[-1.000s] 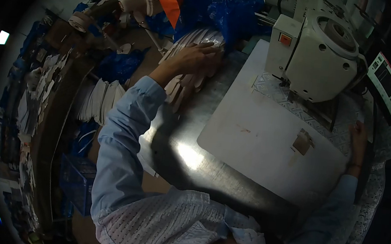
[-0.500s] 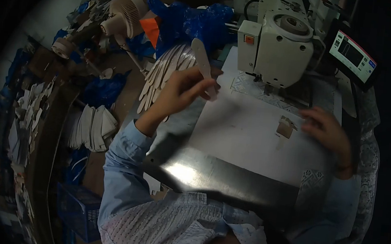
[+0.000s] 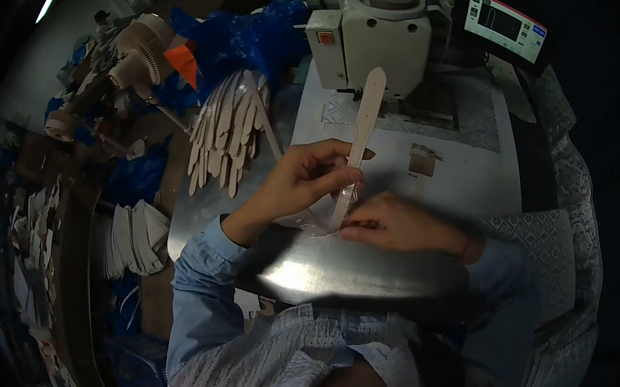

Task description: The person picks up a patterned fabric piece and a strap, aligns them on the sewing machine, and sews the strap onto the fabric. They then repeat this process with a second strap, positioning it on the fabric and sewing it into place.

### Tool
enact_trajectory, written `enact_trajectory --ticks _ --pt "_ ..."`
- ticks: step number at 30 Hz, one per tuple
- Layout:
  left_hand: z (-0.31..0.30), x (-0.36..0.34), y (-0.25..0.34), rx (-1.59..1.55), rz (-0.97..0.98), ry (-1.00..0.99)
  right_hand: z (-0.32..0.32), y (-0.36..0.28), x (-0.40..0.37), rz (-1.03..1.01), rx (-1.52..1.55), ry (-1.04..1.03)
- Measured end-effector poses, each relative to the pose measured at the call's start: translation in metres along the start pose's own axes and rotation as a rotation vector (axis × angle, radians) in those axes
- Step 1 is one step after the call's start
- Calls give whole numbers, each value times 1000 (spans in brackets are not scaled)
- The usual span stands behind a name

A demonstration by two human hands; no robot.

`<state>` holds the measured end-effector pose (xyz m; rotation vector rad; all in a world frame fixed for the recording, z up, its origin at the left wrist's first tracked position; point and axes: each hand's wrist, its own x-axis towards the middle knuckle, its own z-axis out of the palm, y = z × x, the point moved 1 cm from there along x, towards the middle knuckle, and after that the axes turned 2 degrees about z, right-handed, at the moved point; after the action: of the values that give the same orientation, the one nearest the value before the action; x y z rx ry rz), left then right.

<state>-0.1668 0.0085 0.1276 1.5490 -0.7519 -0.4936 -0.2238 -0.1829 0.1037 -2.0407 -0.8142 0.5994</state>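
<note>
A pale strap (image 3: 367,121) with a pointed tip and small holes stands roughly upright in front of the sewing machine (image 3: 384,44). Its middle is pinched between the thumb and fingers of my left hand (image 3: 315,179). My right hand (image 3: 397,223) is curled at the strap's lower end, fingers pressed together; part of that end is hidden. Thin clear film hangs around the lower end near both hands. Behind them lies a white sheet (image 3: 393,183) with a small brown patch (image 3: 423,160) on it.
Many pale strips (image 3: 226,129) are fanned out at the left of the metal table (image 3: 318,265). Beyond are blue plastic (image 3: 250,35), a fan (image 3: 143,47) and an orange piece (image 3: 182,63). A lit screen (image 3: 507,26) stands back right. Patterned fabric (image 3: 536,249) lies at right.
My right hand has come left from over the sheet to the strap's lower end. The strap is now more upright and seen at greater length. The whole view has shifted.
</note>
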Motion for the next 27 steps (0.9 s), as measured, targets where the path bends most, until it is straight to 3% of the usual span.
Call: enact_trajectory --ticks 3,5,6,8,10,14,15,17,19,20,22,23,25,27 --pt "8 6 0 -15 -21 -62 -39 23 -37 -86 37 163" --pt "14 13 -3 -50 -31 -84 -70 19 -57 -46 154 417" --pt "17 19 -5 -57 -12 -111 -80 15 -60 -32 157 423" --pt "24 27 -7 -68 4 -151 -95 10 -61 -35 343 760" --pt "30 36 -8 -56 -94 -159 -100 12 -51 -50 334 784" --pt "37 45 -33 -112 -5 -141 -101 40 -41 -54 290 790" --pt "35 44 -39 11 -34 -163 -104 50 -39 -53 297 780" --pt "28 42 -54 130 -71 -174 -111 76 -43 110 324 848" --pt "18 44 -63 554 132 -170 -107 105 -39 149 354 850" --pt "18 49 -64 555 129 -170 -105 118 -36 195 384 857" --pt "25 65 -56 1049 573 10 -102 128 -23 256 422 808" --pt "26 73 -63 1045 569 13 -101 133 -15 315 455 758" --pt "30 86 -86 1243 712 -185 -100 152 4 303 465 759" --pt "30 94 -99 1270 669 -160 -103 161 21 283 475 766"
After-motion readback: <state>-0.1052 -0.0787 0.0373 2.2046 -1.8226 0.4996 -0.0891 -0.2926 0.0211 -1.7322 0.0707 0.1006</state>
